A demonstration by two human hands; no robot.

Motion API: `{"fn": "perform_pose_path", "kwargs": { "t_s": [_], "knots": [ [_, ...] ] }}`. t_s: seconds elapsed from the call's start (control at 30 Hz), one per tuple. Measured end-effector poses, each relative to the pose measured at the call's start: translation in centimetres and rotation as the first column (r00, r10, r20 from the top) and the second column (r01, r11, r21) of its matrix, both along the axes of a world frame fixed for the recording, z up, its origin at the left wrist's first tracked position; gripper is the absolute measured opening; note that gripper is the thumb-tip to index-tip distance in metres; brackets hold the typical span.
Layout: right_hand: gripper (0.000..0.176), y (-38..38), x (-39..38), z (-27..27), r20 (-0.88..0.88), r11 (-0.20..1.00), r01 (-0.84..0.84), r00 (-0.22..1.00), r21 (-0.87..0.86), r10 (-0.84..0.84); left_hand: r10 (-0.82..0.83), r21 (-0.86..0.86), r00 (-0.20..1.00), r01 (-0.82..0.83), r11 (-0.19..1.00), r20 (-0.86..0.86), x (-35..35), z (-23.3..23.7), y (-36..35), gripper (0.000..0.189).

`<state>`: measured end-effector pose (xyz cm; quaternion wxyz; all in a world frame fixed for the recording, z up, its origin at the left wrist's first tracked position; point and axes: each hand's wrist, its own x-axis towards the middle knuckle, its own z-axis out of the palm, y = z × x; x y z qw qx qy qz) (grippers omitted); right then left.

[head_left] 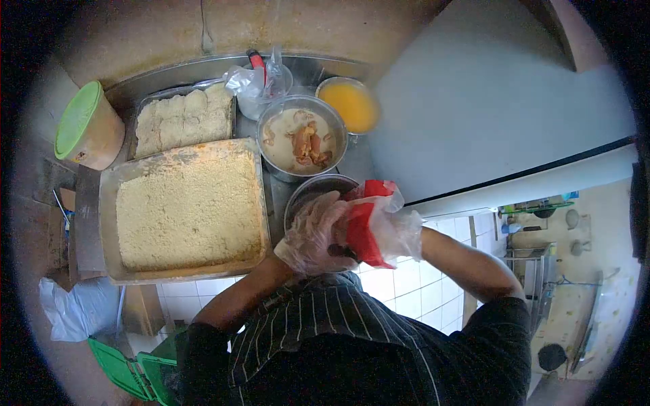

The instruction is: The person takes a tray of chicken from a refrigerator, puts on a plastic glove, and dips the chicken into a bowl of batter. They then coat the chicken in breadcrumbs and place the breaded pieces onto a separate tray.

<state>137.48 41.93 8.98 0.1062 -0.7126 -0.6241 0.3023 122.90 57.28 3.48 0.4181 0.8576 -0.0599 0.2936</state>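
Note:
My left hand (313,227), in a clear plastic glove, is over a metal bowl (292,201) near my body. Its fingers lie against a red and clear plastic packet (362,230). My right hand (401,233), also in clear plastic, holds that packet from the right side, with its fingers mostly hidden. Just beyond is a metal bowl (268,154) of milky liquid with pieces of raw meat (310,143) in it. To the left stands a large tray (107,223) of pale crumbs (189,210).
Behind the crumb tray is a smaller tray of coated pieces (184,118). A green-lidded tub (101,132) stands far left. A bowl of orange-yellow liquid (349,105) and a container with plastic bags (254,88) are at the back. A large pale panel (487,95) rises on the right.

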Motion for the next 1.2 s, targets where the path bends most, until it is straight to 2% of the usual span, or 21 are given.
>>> {"fn": "perform_pose_path", "kwargs": {
  "t_s": [0.07,0.1,0.17,0.23,0.3,0.37,0.43,0.5,0.57,0.63,0.7,0.77,0.83,0.87,0.9,0.97,1.0,1.03,1.1,1.13,1.2],
  "knots": [
    [0.033,0.3,-0.7,-1.8,-0.029,0.995,0.071,0.997,0.068,-0.069,-0.029,-0.04,0.993,0.034,0.999,0.116,0.3,2.6,-0.9,0.09],
    [0.033,0.4,-0.8,-2.4,-0.082,0.989,0.124,0.99,0.081,-0.117,0.038,-0.058,0.999,-0.036,0.998,0.035,-0.1,4.7,-1.4,0.073],
    [0.032,0.6,-0.9,-3.4,-0.33,0.954,0.3,0.903,0.026,-0.275,0.083,0.087,0.987,-0.071,0.994,-0.137,-0.2,3.0,-1.7,0.059],
    [0.029,0.6,-0.7,-4.2,-0.588,0.88,0.463,0.683,-0.11,-0.433,0.132,0.108,0.954,-0.106,0.988,-0.271,-0.5,2.2,-2.1,0.033],
    [0.031,0.7,-0.3,-3.8,-0.711,0.763,0.527,0.366,-0.373,-0.6,0.206,0.133,0.95,-0.178,0.975,-0.235,-0.6,-0.8,-2.2,0.03],
    [0.039,0.7,0.5,-2.1,-0.635,0.576,0.432,0.012,-0.694,-0.773,0.244,0.189,0.937,-0.2,0.961,-0.248,-1.2,-1.8,-1.5,0.027],
    [0.034,-1.7,3.1,-7.9,-0.609,0.555,0.259,-0.242,-0.79,-0.755,0.25,0.283,0.918,-0.163,0.945,-0.308,-2.0,-2.2,-0.4,0.026],
    [0.032,-2.0,3.9,-5.0,-0.668,0.643,0.183,-0.193,-0.744,-0.718,0.182,-0.119,0.919,-0.236,0.965,-0.349,-1.8,-6.4,0.0,0.027],
    [0.033,-1.6,3.9,-0.5,-0.673,0.648,0.187,-0.165,-0.739,-0.721,0.312,0.087,0.923,-0.3,0.95,-0.227,-3.1,-3.4,0.8,0.027],
    [0.035,-0.5,3.8,3.6,-0.621,0.571,0.273,-0.154,-0.775,-0.769,0.269,-0.135,0.887,-0.34,0.931,-0.376,-2.9,-3.9,1.4,0.026],
    [0.036,1.1,4.9,5.0,-0.76,0.886,0.174,0.46,-0.43,-0.459,0.221,-0.227,0.865,-0.35,0.909,-0.45,-3.1,-3.8,1.6,0.027],
    [0.036,3.3,5.3,7.7,-0.643,0.965,0.039,0.739,-0.259,-0.202,0.2,-0.197,0.864,-0.32,0.927,-0.462,-3.7,-2.9,1.7,0.029],
    [0.033,5.8,5.0,11.6,-0.538,0.962,0.07,0.817,-0.263,-0.206,0.117,-0.333,0.874,-0.299,0.894,-0.471,-3.8,-4.7,1.4,0.033],
    [0.033,6.6,6.9,10.2,-0.673,0.964,0.127,0.695,-0.232,-0.253,0.075,-0.399,0.878,-0.289,0.871,-0.472,-3.9,-5.4,1.3,0.035],
    [0.033,7.3,9.4,7.5,-0.788,0.959,0.187,0.547,-0.212,-0.28,0.139,-0.298,0.88,-0.298,0.907,-0.455,-4.2,-5.0,1.2,0.034],
    [0.032,9.2,8.2,8.5,-0.657,0.901,0.382,0.629,-0.206,-0.416,0.261,-0.089,0.88,-0.32,0.943,-0.397,-4.8,-3.7,1.2,0.034],
    [0.032,10.6,6.9,9.5,-0.353,0.847,0.507,0.772,-0.159,-0.529,0.25,-0.096,0.893,-0.306,0.947,-0.375,-4.9,-3.2,1.1,0.033],
    [0.032,11.6,8.4,7.1,-0.103,0.964,0.262,0.961,0.051,-0.256,0.241,-0.103,0.905,-0.293,0.951,-0.352,-5.0,-2.8,1.0,0.032],
    [0.035,14.7,10.1,1.5,0.396,0.999,-0.026,0.918,0.022,0.015,0.23,-0.07,0.911,-0.269,0.961,-0.342,-5.2,-2.6,1.0,0.03],
    [0.037,15.9,10.4,-0.3,0.498,0.997,-0.076,0.864,-0.011,0.072,0.233,-0.031,0.906,-0.26,0.965,-0.353,-5.3,-2.9,1.1,0.03],
    [0.04,17.3,10.0,-2.7,0.358,0.992,0.108,0.93,-0.064,-0.078,0.262,0.051,0.889,-0.263,0.964,-0.375,-5.6,-2.4,1.3,0.029]
  ]
}}
